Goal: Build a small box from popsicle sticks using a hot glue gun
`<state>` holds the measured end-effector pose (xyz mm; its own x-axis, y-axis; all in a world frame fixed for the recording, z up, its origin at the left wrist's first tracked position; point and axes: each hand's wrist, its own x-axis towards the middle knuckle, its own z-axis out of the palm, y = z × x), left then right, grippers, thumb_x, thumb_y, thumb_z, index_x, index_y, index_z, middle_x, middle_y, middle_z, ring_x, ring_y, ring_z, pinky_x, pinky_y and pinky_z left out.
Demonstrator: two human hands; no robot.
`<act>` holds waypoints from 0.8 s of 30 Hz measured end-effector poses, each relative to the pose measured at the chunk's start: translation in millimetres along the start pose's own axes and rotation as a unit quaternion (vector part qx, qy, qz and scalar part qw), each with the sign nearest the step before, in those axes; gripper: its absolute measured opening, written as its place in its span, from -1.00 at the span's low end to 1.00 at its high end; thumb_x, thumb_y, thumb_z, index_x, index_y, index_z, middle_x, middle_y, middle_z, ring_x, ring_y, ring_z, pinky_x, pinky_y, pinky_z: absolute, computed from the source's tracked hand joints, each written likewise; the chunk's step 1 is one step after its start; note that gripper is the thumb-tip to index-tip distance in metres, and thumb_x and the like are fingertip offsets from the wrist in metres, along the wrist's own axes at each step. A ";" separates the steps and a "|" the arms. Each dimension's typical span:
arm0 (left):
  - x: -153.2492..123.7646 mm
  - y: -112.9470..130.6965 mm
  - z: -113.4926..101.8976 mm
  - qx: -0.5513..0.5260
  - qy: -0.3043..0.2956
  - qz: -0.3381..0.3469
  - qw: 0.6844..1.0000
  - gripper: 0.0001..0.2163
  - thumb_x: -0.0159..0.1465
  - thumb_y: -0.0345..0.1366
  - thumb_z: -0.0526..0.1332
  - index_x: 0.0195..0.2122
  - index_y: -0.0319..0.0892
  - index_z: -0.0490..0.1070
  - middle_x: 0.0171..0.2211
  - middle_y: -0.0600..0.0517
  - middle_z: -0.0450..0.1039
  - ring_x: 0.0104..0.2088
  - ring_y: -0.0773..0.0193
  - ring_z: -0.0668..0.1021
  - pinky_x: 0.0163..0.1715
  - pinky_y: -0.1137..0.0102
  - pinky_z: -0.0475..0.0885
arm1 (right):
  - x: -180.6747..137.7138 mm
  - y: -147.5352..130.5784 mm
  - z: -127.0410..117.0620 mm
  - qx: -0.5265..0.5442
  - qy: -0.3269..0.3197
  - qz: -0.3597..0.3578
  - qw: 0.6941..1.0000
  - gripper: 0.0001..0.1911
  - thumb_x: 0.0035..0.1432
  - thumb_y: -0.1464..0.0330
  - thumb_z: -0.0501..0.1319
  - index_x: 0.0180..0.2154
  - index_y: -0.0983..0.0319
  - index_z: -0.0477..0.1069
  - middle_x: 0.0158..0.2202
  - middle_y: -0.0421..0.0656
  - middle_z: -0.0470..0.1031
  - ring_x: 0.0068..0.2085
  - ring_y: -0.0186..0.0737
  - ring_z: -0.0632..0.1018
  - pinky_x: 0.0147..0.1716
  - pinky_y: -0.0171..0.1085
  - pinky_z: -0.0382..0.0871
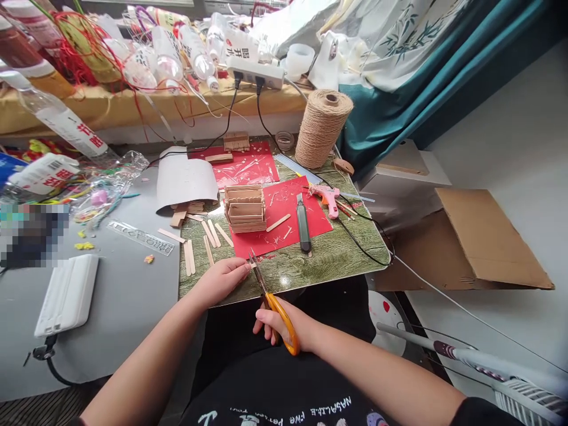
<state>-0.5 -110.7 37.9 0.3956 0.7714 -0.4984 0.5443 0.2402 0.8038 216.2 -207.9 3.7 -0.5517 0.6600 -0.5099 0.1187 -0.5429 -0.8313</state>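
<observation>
My right hand grips a pair of scissors with orange handles, blades pointing away from me over the table's near edge. Between the blade tips lies the end of a small wooden craft stick, pinched by my left hand, whose fingers cover most of it. Just beyond stands a small box built of craft sticks, on a red sheet. A dark green utility knife lies to the right of the box. Several loose craft sticks are scattered to its left.
A pink glue gun with a black cord rests at the right. Behind it stands a big twine spool. A curved white sheet, a clear ruler and a white power bank are leftward. A power strip sits on the ledge.
</observation>
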 end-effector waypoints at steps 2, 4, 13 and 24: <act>0.5 0.0 -0.2 -0.002 0.000 0.001 1.000 -0.60 0.39 0.07 0.13 -0.45 -0.11 0.26 -0.57 0.17 0.18 -0.53 0.31 0.22 -0.50 0.41 0.13 | 0.4 1.8 0.6 -0.007 -0.003 0.003 1.000 -0.56 0.33 -0.04 0.24 -0.19 0.21 0.33 -0.21 -0.12 0.59 -0.43 -0.33 0.49 -0.48 -0.33 0.42; 0.8 0.8 -0.3 -0.002 0.000 0.007 1.000 -0.61 0.39 0.08 0.12 -0.43 -0.11 0.32 -0.58 0.17 0.18 -0.54 0.31 0.22 -0.50 0.40 0.13 | 1.0 4.3 1.3 -0.016 0.000 0.006 1.000 -0.57 0.33 -0.04 0.26 -0.18 0.19 0.32 -0.18 -0.11 0.60 -0.38 -0.30 0.52 -0.46 -0.33 0.42; -0.4 2.7 -0.4 -0.005 -0.006 0.012 1.000 -0.63 0.41 0.05 0.11 -0.29 -0.13 0.48 -0.57 0.16 0.24 -0.54 0.29 0.27 -0.50 0.41 0.16 | 1.9 5.8 4.0 -0.044 0.016 0.020 0.999 -0.58 0.37 -0.04 0.23 -0.16 0.19 0.29 -0.18 -0.13 0.59 -0.42 -0.34 0.49 -0.46 -0.34 0.41; 1.4 -4.0 1.2 -0.004 -0.012 0.024 1.000 -0.61 0.43 0.04 0.11 -0.25 -0.16 0.56 -0.52 0.13 0.31 -0.50 0.28 0.32 -0.48 0.41 0.19 | 5.2 10.7 11.3 -0.058 0.067 0.042 0.995 -0.47 0.44 -0.17 0.05 -0.23 0.17 0.27 -0.40 -0.27 0.38 -0.55 -0.38 0.42 -0.56 -0.36 0.37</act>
<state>-1.3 -111.4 33.6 0.4389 0.7676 -0.4670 0.5182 0.2084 0.8295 205.2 -216.2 -5.4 -0.4226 0.6826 -0.5963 0.2585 -0.5398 -0.8011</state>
